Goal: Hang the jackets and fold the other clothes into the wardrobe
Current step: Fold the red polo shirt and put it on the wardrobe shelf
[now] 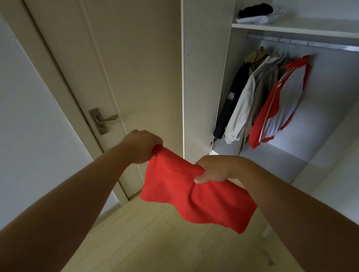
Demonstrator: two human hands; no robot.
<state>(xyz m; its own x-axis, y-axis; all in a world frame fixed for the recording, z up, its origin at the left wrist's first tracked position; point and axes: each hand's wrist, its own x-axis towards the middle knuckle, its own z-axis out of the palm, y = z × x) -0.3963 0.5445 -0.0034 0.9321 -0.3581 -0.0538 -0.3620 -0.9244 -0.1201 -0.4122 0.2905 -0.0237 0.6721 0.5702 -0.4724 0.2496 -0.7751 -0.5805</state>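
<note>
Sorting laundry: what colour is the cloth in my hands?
The cloth is plain red; head view.

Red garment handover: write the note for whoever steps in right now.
Left hand grips one end of the red garment; right hand pinches the other.
It hangs partly folded between them, before the open wardrobe.
Done: jackets hang on the rail; folded black and white clothes lie on the top shelf.
Left: finish folding the red garment, then likely shelve it.

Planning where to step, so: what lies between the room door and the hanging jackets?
In the head view, a tall white wardrobe panel stands between the door and the jackets.
</note>
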